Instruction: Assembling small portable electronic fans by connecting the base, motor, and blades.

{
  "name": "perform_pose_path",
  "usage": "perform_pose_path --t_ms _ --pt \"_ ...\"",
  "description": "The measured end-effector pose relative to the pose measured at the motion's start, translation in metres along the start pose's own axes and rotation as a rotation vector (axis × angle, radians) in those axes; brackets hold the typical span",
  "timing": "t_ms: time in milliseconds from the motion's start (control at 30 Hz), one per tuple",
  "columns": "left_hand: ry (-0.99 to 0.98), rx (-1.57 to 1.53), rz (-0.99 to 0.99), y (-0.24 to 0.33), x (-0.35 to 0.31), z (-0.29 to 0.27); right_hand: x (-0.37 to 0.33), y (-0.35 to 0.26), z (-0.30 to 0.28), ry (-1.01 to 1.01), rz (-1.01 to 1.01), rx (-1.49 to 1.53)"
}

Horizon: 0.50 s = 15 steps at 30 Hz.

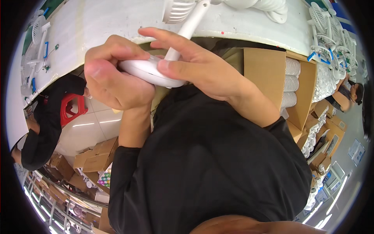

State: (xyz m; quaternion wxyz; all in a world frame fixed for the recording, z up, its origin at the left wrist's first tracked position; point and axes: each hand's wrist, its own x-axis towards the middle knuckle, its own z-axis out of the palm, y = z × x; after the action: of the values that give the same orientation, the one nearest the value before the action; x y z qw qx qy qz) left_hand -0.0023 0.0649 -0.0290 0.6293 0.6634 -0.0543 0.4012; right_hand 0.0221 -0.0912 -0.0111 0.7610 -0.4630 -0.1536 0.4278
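Note:
A white desk fan with a rounded base (141, 71) and a slim stem (191, 24) is tilted in front of my chest, base toward me. Its slatted head (178, 11) lies out over the white table. My left hand (119, 74) is closed round the base's left side, with the thumb along its top. My right hand (208, 70) holds the base's right side, thumb pressed near the foot of the stem. The stem passes between that thumb and the fingers, which stretch out beyond it. The underside of the base is mostly hidden.
More white fan parts (272, 8) lie at the table's far side, and several fans (331, 35) stand far right. An open carton (265, 74) with stacked white ribbed parts sits close by my right arm. Left are a red stool (74, 110) and a co-worker's dark sleeve (46, 117).

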Motion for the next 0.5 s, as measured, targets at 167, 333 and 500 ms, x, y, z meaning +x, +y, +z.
perform_pose_path --t_ms 167,333,500 --pt "-0.165 0.235 0.149 0.013 -0.007 -0.005 -0.001 0.011 -0.009 -0.113 0.146 0.206" --pt "-0.015 0.155 0.005 0.022 -0.009 -0.002 -0.006 0.039 0.002 -0.129 -0.138 0.275" --pt "0.118 -0.260 -0.405 0.024 -0.003 -0.011 -0.018 0.046 0.012 -0.129 -0.230 0.229"
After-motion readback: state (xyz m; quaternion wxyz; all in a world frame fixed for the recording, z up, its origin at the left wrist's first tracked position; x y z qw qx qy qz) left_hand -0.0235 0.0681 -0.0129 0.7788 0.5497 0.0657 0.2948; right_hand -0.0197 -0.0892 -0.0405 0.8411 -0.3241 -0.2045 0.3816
